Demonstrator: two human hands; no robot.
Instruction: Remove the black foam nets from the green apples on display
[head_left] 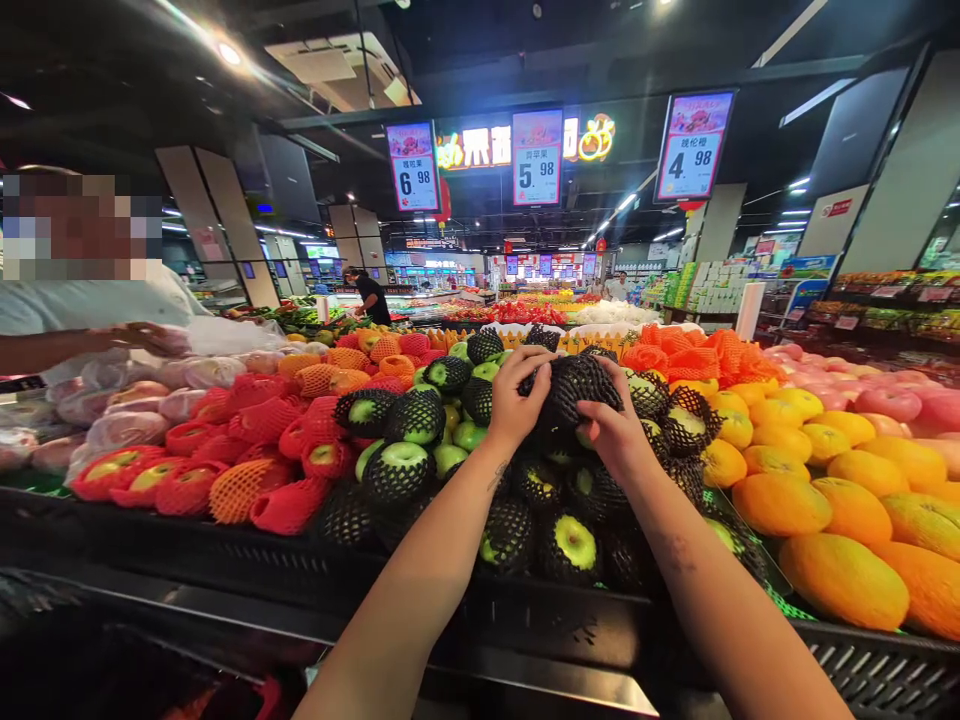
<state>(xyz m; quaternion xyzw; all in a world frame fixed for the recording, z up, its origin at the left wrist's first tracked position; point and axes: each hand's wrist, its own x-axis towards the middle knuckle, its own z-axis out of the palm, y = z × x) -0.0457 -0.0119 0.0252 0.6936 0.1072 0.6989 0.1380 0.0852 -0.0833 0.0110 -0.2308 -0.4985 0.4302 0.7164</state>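
Observation:
Both my hands are raised over a heap of green apples [403, 462] wrapped in black foam netting. Between them I hold one netted apple [576, 388] above the pile. My left hand [517, 395] grips its left side with the fingers curled over the top. My right hand [611, 425] closes on its lower right side. The fruit inside the net is mostly hidden by the mesh and my fingers.
Red-netted apples [255, 440] lie to the left, oranges [840, 500] to the right, pink apples [892, 400] far right. Another person's arm [82, 345] reaches over bagged fruit at the left. A black crate rim [525, 620] runs along the front. Price signs [537, 158] hang overhead.

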